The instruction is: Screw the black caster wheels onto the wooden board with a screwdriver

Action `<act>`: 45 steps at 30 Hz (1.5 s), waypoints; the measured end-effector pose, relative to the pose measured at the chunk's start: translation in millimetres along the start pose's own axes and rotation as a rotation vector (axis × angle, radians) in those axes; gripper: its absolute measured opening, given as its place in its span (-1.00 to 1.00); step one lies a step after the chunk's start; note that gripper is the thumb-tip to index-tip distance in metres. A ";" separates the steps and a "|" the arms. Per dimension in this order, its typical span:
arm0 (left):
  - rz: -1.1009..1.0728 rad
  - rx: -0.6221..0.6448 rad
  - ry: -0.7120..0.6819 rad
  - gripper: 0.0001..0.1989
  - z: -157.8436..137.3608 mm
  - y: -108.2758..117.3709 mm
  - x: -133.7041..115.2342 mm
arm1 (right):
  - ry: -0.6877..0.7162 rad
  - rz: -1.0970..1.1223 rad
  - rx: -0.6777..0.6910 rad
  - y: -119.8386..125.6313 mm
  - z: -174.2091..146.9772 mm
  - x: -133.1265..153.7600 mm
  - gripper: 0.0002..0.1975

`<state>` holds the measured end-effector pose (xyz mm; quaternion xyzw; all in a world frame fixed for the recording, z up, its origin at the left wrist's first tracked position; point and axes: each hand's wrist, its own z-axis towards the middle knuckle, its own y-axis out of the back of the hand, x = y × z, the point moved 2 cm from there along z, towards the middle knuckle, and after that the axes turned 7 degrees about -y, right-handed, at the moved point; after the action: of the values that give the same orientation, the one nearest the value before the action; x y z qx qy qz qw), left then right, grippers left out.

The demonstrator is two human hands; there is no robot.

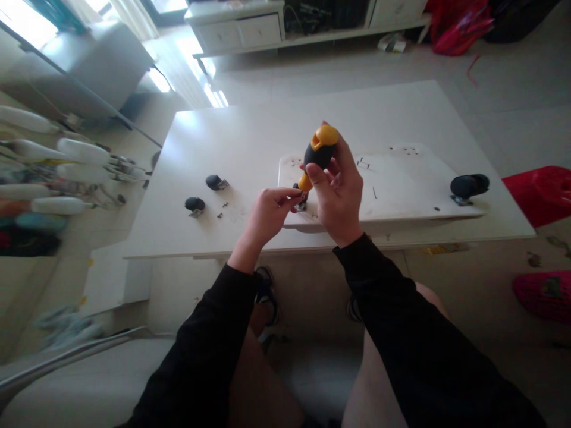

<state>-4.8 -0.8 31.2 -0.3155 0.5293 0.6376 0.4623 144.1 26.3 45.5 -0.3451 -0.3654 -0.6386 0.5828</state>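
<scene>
My right hand (341, 196) is wrapped round the black and yellow handle of a screwdriver (319, 153), held tilted with its tip down. Fingers of my left hand (270, 214) pinch together right at the screwdriver's tip; what is between them is too small to make out. Beneath the tip is a caster (301, 205), partly hidden by my fingers, at the left end of a white board (401, 190) lying flat. Another black caster (466, 187) stands on the board's right end. Several screws (363, 163) lie on the board beyond my right hand.
Two loose casters, one farther (214, 182) and one nearer (194, 205), lie on the white table (250, 131) at left, with small screws (223, 209) beside them. A red stool (542, 190) stands off the right edge. A white cabinet (259, 32) is beyond the table.
</scene>
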 end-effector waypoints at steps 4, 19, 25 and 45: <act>-0.043 -0.018 0.023 -0.89 1.7 -2.4 2.9 | 0.012 0.004 -0.025 1.2 1.3 1.8 -0.41; -0.111 -0.020 0.002 -0.92 4.7 -1.1 8.7 | -0.114 -0.037 0.094 0.0 11.1 6.2 -0.41; -0.133 -0.022 0.025 -0.92 7.0 -2.6 11.3 | -0.184 -0.018 0.176 -2.2 14.7 4.3 -0.37; -0.165 -0.053 0.056 -0.94 7.6 -1.4 11.4 | -0.114 0.054 0.120 -15.5 8.1 0.6 -0.59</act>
<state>-7.2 9.5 22.3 -0.3880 0.4971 0.6020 0.4899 128.8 33.9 48.9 -0.3550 -0.4260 -0.5788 0.5979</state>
